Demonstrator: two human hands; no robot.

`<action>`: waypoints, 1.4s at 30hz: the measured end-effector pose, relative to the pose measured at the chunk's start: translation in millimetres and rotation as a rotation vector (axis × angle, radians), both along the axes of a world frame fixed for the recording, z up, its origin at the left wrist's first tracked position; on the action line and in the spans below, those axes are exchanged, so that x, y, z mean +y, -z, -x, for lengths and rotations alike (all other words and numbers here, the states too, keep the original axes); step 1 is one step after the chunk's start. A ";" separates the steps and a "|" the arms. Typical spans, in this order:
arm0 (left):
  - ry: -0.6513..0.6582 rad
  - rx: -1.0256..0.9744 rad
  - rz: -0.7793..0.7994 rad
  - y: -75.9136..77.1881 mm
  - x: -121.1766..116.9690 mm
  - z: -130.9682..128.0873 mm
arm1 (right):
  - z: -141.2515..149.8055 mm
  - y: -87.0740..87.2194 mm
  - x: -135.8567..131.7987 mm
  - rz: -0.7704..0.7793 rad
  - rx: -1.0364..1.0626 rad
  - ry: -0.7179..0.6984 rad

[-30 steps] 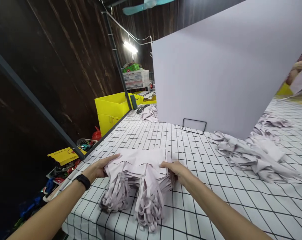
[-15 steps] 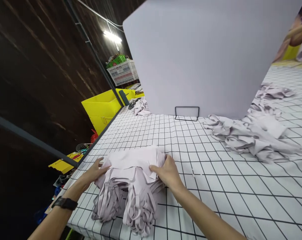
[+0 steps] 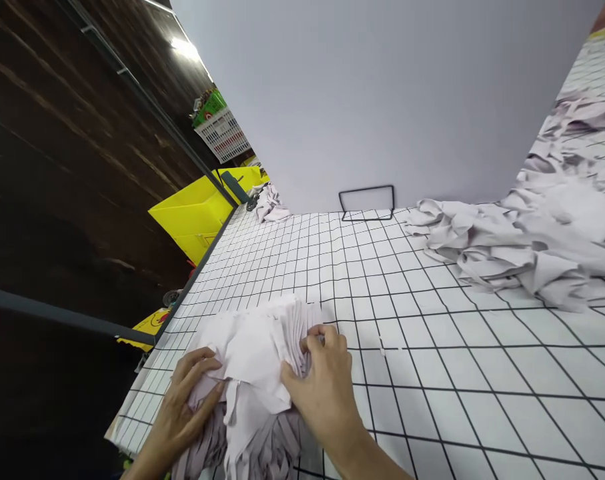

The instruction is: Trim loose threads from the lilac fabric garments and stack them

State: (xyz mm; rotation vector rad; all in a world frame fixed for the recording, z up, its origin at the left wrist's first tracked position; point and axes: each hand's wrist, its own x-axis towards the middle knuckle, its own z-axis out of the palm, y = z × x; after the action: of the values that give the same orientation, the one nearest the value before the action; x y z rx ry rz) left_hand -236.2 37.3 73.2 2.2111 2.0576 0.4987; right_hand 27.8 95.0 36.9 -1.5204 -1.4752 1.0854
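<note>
A thick stack of pale lilac-white fabric pieces (image 3: 255, 350) lies on the grid-patterned tablecloth in front of me, its long strips hanging toward the near edge. My left hand (image 3: 179, 407) grips the stack's left side, fingers over the top and thumb nearer me. On the right side, my right hand (image 3: 325, 387) has its fingers curled around the layered edges, thumb pressing the top piece. The undersides of the layers are hidden.
A large pale board (image 3: 382, 100) with a black wire stand (image 3: 367, 203) rises behind the stack. More crumpled fabric (image 3: 527, 247) lies to the right. Yellow bins (image 3: 192, 213) and a white basket (image 3: 225, 135) stand beyond the table's left edge.
My view has moved down and closer. Both hands have shifted on the stack, the right one now curling its fingers over the layered edge. The top pieces look rumpled and fanned.
</note>
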 end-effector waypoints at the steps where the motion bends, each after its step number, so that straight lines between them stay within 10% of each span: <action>1: 0.002 0.013 -0.017 2.4 -3.2 0.5 | -0.9 0.0 -1.2 0.022 0.014 -0.001; 11: -0.106 -0.108 -0.011 -21.6 -0.5 -9.9 | -26.5 -5.1 9.1 0.179 0.037 -0.123; 16: -0.037 -0.016 -0.087 -39.2 20.7 -30.2 | -39.7 -12.7 54.6 0.008 -0.055 -0.238; 20: 0.026 0.050 -0.059 -35.2 22.6 -38.4 | -35.4 -12.9 80.8 -0.119 -0.138 -0.419; 33: 0.209 0.061 0.097 -32.6 22.7 -53.8 | -34.1 -14.0 74.1 -0.359 -0.426 -0.369; 42: 0.188 0.206 0.074 -22.3 29.4 -47.4 | -33.6 -17.3 97.7 -0.258 -0.452 -0.371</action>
State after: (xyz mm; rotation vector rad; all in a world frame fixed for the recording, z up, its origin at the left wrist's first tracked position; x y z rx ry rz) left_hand -188.8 66.7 95.4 2.4690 1.8926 0.1820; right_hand 61.4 192.7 54.1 -1.3951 -2.1834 0.7314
